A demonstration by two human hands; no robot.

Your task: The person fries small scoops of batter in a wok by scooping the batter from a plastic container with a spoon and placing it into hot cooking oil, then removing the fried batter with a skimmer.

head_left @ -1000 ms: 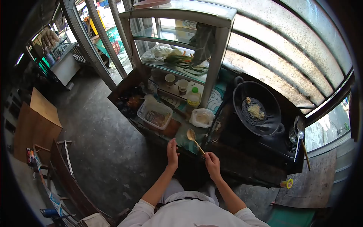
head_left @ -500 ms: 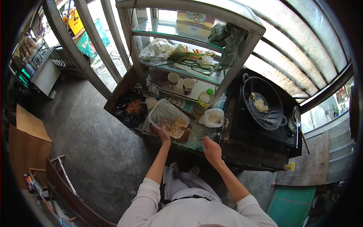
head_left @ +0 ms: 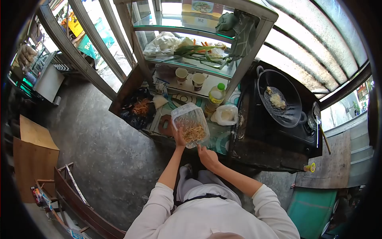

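Note:
A clear plastic container [head_left: 184,114] is tilted above the counter's front edge. My left hand [head_left: 179,138] grips its left side, fingers wrapped around the wall. Shredded, yellowish food mixture [head_left: 194,134] lies gathered at the container's near end. Just in front of that end, my right hand [head_left: 208,157] is closed around a spoon's handle; most of the spoon is hidden or blurred against the container. A brown wooden board [head_left: 164,124] lies partly behind my left hand. To the right of the container are a bottle with a green cap [head_left: 215,96] and a plastic bag of white stuff [head_left: 226,115].
A black wok [head_left: 281,95] with a pale piece of frying food [head_left: 277,102] sits on the stove at right. A ladle [head_left: 316,112] lies beside it. The glass case [head_left: 191,65] holds vegetables, with two paper cups [head_left: 198,81] below. Orange shreds [head_left: 141,106] fill a black bag at left.
The container has moved right and tilted, uncovering more of the wooden board. My right hand has come left, close to the container's near end. The spoon now shows much less.

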